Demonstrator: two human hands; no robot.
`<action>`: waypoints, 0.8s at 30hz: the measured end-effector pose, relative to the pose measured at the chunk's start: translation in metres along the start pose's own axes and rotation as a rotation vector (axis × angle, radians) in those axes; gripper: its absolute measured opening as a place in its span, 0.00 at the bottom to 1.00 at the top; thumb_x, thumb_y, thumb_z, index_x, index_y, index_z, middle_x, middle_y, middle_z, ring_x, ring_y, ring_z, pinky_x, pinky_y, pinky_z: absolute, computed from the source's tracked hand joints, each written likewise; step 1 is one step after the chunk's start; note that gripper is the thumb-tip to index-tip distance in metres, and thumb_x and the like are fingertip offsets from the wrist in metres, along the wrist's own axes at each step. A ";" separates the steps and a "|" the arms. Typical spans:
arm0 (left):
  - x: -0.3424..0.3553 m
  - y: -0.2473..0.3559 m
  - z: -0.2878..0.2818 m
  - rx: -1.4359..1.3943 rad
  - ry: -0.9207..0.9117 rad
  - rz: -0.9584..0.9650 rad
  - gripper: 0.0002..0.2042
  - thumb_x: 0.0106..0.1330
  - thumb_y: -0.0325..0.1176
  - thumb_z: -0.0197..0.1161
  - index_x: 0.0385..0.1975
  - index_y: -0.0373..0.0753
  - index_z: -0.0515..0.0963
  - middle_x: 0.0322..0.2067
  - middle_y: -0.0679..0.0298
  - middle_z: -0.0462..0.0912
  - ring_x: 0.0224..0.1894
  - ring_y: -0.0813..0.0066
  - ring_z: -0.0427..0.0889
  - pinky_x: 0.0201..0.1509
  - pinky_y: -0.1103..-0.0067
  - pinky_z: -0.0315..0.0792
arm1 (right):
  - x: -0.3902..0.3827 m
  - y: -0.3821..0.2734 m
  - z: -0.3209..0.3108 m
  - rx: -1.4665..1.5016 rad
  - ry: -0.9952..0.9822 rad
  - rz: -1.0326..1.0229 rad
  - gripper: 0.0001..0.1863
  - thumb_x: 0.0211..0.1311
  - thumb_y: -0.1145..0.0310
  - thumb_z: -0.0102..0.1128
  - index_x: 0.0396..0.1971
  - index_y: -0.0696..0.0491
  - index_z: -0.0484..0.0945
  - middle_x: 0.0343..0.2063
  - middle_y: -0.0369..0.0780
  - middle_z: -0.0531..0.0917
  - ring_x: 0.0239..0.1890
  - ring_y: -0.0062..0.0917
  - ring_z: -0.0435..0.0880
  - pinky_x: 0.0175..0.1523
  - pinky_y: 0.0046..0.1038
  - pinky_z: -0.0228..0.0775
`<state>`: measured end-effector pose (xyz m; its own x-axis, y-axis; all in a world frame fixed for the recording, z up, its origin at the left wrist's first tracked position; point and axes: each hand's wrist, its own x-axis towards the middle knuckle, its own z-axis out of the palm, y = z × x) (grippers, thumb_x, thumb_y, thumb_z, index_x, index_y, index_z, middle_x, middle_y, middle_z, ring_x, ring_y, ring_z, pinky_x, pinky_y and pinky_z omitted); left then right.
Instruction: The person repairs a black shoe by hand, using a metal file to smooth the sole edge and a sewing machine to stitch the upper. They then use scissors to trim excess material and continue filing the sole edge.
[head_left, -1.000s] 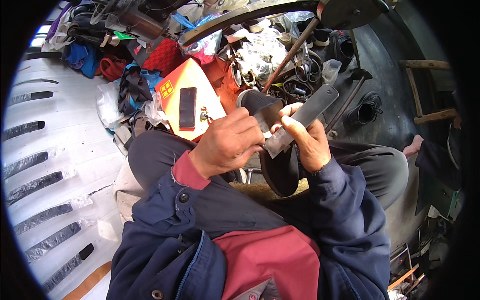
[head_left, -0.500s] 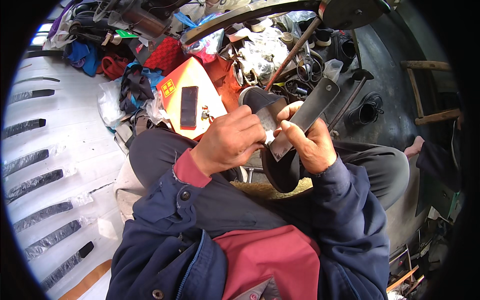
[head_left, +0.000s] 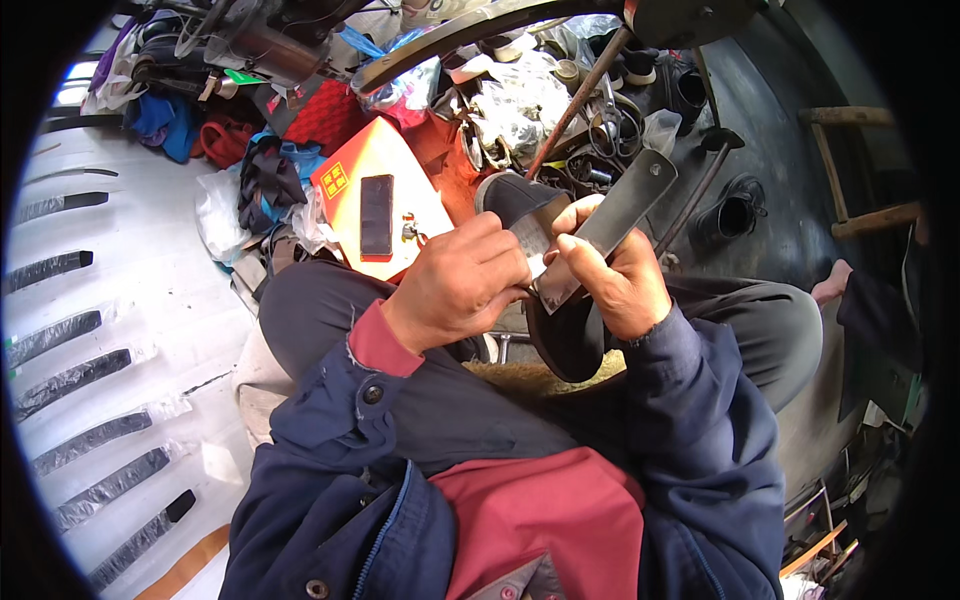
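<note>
A black shoe (head_left: 568,345) is held between my hands above my lap, its pale lining showing. My left hand (head_left: 458,280) is closed, with thumb and fingers pinching the shoe's edge; exactly what lies between the fingertips is hidden. In my right hand (head_left: 628,292) is a flat, dark leather knife (head_left: 628,205), gripped between thumb and fingers. A hole pierces its far end, and its slanted, shiny lower end rests against the shoe by my left fingertips.
An orange-red box (head_left: 340,208) at the left carries a dark phone (head_left: 376,215) and keys (head_left: 409,227). Beyond lie scissors (head_left: 607,125), a clear plastic bag (head_left: 520,100) and several shoes. A black shoe (head_left: 730,215) and wooden frame (head_left: 875,228) stand right. A metal arm (head_left: 450,42) arches overhead.
Almost nothing differs. The knife has tilted very slightly in my right hand, while both hands keep their hold at the shoe. The whole view has shifted a little.
</note>
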<state>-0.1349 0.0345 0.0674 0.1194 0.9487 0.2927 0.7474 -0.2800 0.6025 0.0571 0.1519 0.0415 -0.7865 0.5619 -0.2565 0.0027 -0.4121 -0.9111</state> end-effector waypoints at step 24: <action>0.003 0.001 0.002 -0.019 -0.034 0.009 0.14 0.45 0.19 0.75 0.29 0.39 0.77 0.28 0.63 0.75 0.35 0.59 0.76 0.36 0.66 0.74 | 0.002 0.005 -0.004 0.103 -0.029 0.057 0.10 0.73 0.72 0.57 0.50 0.57 0.76 0.33 0.38 0.83 0.28 0.18 0.83 0.34 0.23 0.77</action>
<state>-0.1322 0.0378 0.0674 0.1486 0.9506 0.2726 0.7339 -0.2907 0.6139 0.0576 0.1537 0.0347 -0.8044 0.5148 -0.2966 -0.0142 -0.5157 -0.8567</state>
